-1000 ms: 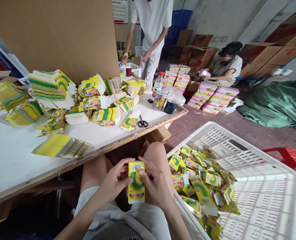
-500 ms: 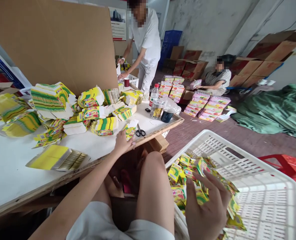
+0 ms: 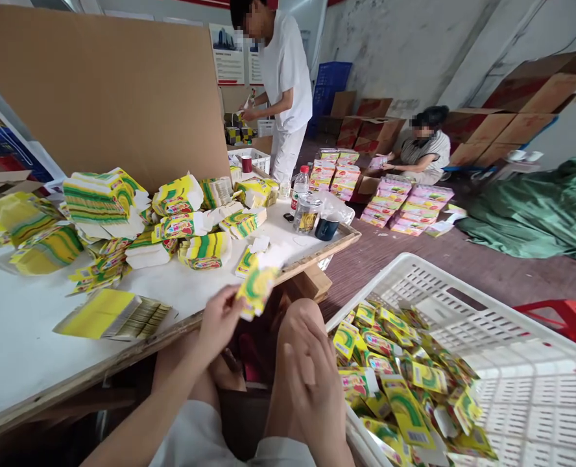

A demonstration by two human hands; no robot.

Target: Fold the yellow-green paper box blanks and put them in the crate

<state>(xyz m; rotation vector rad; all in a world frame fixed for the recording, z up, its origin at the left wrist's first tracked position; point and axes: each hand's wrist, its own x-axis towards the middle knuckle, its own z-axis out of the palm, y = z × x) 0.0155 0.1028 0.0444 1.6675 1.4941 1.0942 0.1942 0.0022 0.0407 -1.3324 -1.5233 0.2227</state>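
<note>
My left hand (image 3: 218,319) is closed on a flat yellow-and-green carton (image 3: 256,288), held up just off the near edge of the white table (image 3: 25,363). My right hand (image 3: 312,379) lies over my right knee with its fingers flat and together, holding nothing. To its right stands a white plastic crate (image 3: 414,266) with several folded yellow-green cartons (image 3: 395,370) in it. More flat cartons lie in stacks (image 3: 98,194) across the table, and a fanned yellow stack (image 3: 108,314) lies near the front edge.
A water bottle (image 3: 301,185), a jar (image 3: 307,214) and a dark cup (image 3: 327,227) stand at the table's far corner. A person in white (image 3: 285,71) stands beyond; another person (image 3: 421,149) sits by pink packs (image 3: 405,201). Red stool (image 3: 560,318) and green tarp (image 3: 536,207) at right.
My left hand picked a flat carton off the table near the scissors and drew it back toward me. My right hand left the crate, empty, and came to my knee.
</note>
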